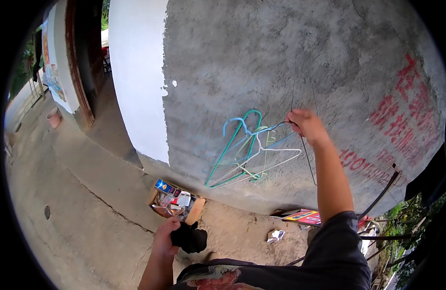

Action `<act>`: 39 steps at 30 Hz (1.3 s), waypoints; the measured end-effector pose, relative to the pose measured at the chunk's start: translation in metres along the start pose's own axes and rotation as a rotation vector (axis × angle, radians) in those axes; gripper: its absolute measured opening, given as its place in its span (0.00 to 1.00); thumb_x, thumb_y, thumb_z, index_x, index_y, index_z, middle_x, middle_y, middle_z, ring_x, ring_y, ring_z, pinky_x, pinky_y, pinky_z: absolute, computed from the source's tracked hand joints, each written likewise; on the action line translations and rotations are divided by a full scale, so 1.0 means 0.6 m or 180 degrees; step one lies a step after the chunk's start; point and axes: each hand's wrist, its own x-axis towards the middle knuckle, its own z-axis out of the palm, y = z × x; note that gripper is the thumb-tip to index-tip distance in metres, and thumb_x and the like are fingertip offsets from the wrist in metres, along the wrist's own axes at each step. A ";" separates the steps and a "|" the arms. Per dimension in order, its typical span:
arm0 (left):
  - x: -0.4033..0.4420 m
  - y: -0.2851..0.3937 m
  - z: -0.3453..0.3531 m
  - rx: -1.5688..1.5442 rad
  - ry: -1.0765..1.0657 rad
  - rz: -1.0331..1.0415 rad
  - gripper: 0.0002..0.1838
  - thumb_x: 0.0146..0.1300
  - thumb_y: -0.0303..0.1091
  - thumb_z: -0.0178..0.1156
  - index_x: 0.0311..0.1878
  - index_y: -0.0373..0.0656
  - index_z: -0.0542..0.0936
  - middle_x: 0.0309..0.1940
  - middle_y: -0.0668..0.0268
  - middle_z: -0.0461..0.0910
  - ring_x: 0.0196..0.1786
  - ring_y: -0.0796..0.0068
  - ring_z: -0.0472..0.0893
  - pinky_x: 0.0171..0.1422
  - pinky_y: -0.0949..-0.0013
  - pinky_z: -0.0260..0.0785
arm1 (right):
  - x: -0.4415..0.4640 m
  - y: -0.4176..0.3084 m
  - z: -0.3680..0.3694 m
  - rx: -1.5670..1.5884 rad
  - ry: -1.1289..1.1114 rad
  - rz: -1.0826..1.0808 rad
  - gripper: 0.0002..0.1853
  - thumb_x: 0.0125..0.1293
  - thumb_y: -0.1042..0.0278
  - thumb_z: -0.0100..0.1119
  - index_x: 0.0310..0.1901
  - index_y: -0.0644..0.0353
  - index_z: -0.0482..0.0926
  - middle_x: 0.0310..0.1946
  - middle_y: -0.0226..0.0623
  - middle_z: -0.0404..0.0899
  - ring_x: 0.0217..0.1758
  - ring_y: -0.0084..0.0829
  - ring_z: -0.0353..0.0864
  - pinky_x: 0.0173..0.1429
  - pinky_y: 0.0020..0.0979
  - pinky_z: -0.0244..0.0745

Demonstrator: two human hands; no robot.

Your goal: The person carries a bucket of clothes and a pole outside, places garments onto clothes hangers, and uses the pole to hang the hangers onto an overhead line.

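My left hand [164,238], low in the head view, is closed around a bunched black cloth [189,237]. Raised in front of the wall, my right hand [306,124] pinches the end of a blue clothes hanger [269,129]. Thin dark wire [307,154] runs above and below those fingers; whether they also grip it I cannot tell. Left of that hand, a green hanger [218,162], a white hanger [281,150] and a pale green hanger [265,159] overlap the blue one. What supports them is unclear.
Ahead stands a grey cement wall [223,58] with red writing [399,118]. At its foot sits a cardboard box [196,211] of packets. Crumpled foil [276,235] and a colourful printed board [302,216] lie on the ground. A pink bucket [54,117] stands far left.
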 end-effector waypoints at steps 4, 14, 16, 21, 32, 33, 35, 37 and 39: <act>0.040 0.011 0.008 -0.0088 0.0030 0.0169 0.02 0.62 0.29 0.57 0.37 0.45 0.75 0.28 0.70 0.77 0.31 0.77 0.78 0.36 0.72 0.71 | -0.042 -0.013 0.022 -0.0284 -0.0311 -0.0188 0.12 0.69 0.61 0.55 0.33 0.61 0.80 0.15 0.22 0.65 0.18 0.13 0.57 0.22 0.21 0.48; 0.049 0.070 0.141 0.1365 -0.0724 0.0397 0.30 0.61 0.25 0.65 0.66 0.48 0.68 0.32 0.72 0.79 0.35 0.86 0.75 0.40 0.79 0.65 | -0.149 -0.077 0.121 -0.0123 -0.1170 -0.0642 0.12 0.71 0.66 0.53 0.33 0.63 0.79 0.20 0.22 0.68 0.22 0.14 0.61 0.26 0.21 0.57; 0.041 0.062 0.153 0.1621 -0.1013 0.0306 0.32 0.62 0.26 0.65 0.68 0.47 0.66 0.31 0.72 0.79 0.35 0.87 0.74 0.40 0.80 0.63 | -0.163 -0.083 0.146 -0.0212 -0.1318 -0.0574 0.10 0.70 0.69 0.53 0.33 0.64 0.79 0.22 0.27 0.72 0.25 0.19 0.68 0.30 0.26 0.65; 0.036 0.023 0.175 0.1830 -0.0696 0.0771 0.26 0.62 0.31 0.68 0.61 0.44 0.69 0.27 0.75 0.77 0.31 0.89 0.72 0.35 0.79 0.61 | -0.192 -0.087 0.215 -0.0660 -0.0950 -0.1689 0.09 0.70 0.68 0.54 0.33 0.62 0.77 0.22 0.36 0.75 0.24 0.31 0.73 0.31 0.32 0.68; 0.041 -0.005 0.154 0.1371 -0.0269 0.1275 0.10 0.65 0.29 0.64 0.48 0.42 0.80 0.27 0.80 0.76 0.29 0.93 0.67 0.31 0.82 0.58 | -0.223 -0.127 0.237 -0.1465 -0.0944 -0.2360 0.11 0.67 0.66 0.57 0.28 0.59 0.70 0.19 0.45 0.72 0.25 0.51 0.75 0.26 0.44 0.66; 0.038 -0.002 0.160 0.1394 -0.0371 0.1323 0.09 0.65 0.29 0.64 0.48 0.42 0.81 0.27 0.80 0.77 0.28 0.93 0.67 0.30 0.81 0.58 | -0.224 -0.135 0.229 -0.1706 -0.0967 -0.2420 0.11 0.65 0.65 0.57 0.28 0.59 0.71 0.19 0.45 0.73 0.25 0.51 0.75 0.27 0.45 0.67; 0.026 0.003 0.168 0.1774 -0.0394 0.1322 0.09 0.65 0.29 0.63 0.47 0.42 0.80 0.26 0.78 0.77 0.27 0.92 0.68 0.29 0.81 0.59 | -0.224 -0.140 0.219 -0.1955 -0.0957 -0.2456 0.10 0.64 0.65 0.57 0.27 0.58 0.71 0.19 0.45 0.73 0.25 0.51 0.76 0.27 0.45 0.67; 0.026 -0.003 0.170 0.2159 -0.0431 0.1311 0.08 0.65 0.29 0.63 0.47 0.42 0.80 0.25 0.77 0.77 0.26 0.92 0.68 0.28 0.80 0.59 | -0.223 -0.142 0.212 -0.2772 -0.0935 -0.2519 0.11 0.60 0.64 0.57 0.24 0.58 0.72 0.18 0.40 0.73 0.26 0.48 0.77 0.29 0.45 0.68; 0.031 -0.018 0.166 0.2366 -0.0504 0.1427 0.08 0.64 0.30 0.63 0.45 0.40 0.79 0.23 0.74 0.79 0.25 0.91 0.70 0.27 0.78 0.61 | -0.216 -0.134 0.208 -0.3005 -0.1202 -0.2475 0.10 0.59 0.63 0.56 0.23 0.58 0.73 0.19 0.40 0.74 0.26 0.49 0.77 0.29 0.46 0.69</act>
